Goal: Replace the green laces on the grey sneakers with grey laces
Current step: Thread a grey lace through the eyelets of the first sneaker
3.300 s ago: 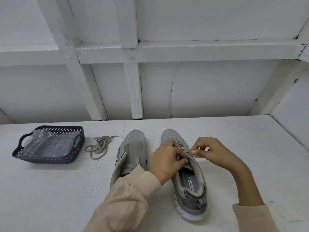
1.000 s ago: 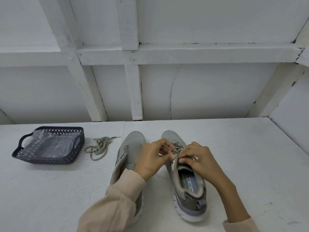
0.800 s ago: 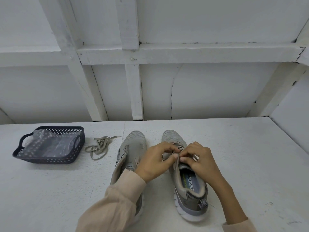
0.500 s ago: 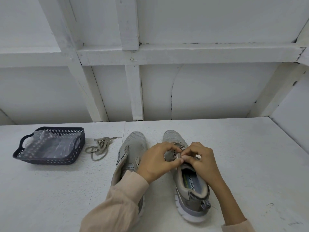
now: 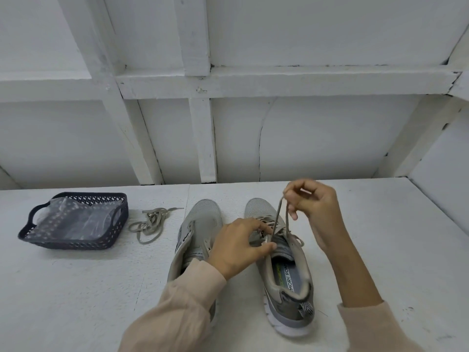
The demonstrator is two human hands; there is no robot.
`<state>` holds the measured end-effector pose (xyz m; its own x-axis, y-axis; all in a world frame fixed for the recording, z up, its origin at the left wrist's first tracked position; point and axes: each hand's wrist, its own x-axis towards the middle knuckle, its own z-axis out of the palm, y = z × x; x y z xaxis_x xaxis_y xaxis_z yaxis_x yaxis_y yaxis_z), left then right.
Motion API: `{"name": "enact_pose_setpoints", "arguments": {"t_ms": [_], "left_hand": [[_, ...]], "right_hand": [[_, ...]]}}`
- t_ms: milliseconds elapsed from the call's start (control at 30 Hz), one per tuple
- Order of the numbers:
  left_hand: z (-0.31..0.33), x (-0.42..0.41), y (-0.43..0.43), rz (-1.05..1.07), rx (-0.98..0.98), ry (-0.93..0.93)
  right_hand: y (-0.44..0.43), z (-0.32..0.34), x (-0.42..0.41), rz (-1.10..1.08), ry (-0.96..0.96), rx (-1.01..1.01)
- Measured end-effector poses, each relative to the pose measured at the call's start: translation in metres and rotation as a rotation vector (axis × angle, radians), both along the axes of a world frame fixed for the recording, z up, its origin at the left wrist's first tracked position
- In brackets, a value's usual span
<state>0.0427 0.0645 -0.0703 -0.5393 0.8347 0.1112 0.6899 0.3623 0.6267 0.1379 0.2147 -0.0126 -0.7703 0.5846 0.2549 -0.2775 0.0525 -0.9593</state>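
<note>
Two grey sneakers stand side by side on the white table, toes away from me. The left sneaker [image 5: 203,224] has no lace in its eyelets. The right sneaker [image 5: 286,270] is partly laced with a greyish lace [image 5: 278,219]. My right hand [image 5: 314,207] pinches that lace and holds it up above the shoe, both strands taut. My left hand [image 5: 241,245] grips the eyelet edge of the right sneaker near the tongue. A loose lace [image 5: 151,223] lies bunched left of the sneakers.
A dark perforated basket [image 5: 111,235] holding clear plastic sits at the far left of the table. A white panelled wall with beams rises right behind the table. Bare table surface [image 5: 406,237] extends to the right of the shoes and in front of the basket.
My right hand has risen from the eyelets and pulled the lace up and away from the shoe. My left hand has stayed on the right sneaker's eyelet edge.
</note>
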Motion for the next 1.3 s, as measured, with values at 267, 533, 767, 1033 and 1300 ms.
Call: {"name": "enact_pose_setpoints", "arguments": {"t_ms": [267, 533, 767, 1033, 1300], "left_hand": [[0.014, -0.002, 0.01, -0.041, 0.137, -0.285], [0.011, 0.006, 0.048, -0.134, 0.318, -0.735], [-0.009, 0.004, 0.057, -0.124, 0.274, -0.647], [-0.015, -0.003, 0.057, -0.138, 0.281, -0.591], [-0.019, -0.004, 0.057, -0.17, 0.313, -0.494]], "right_hand": [[0.0, 0.041, -0.022, 0.191, 0.162, -0.283], [-0.001, 0.054, -0.031, 0.198, 0.074, -0.206], [0.009, 0.086, -0.039, 0.247, 0.128, -0.243], [0.012, 0.075, -0.045, 0.66, 0.263, -0.565], [0.017, 0.087, -0.045, 0.687, 0.373, -0.395]]}}
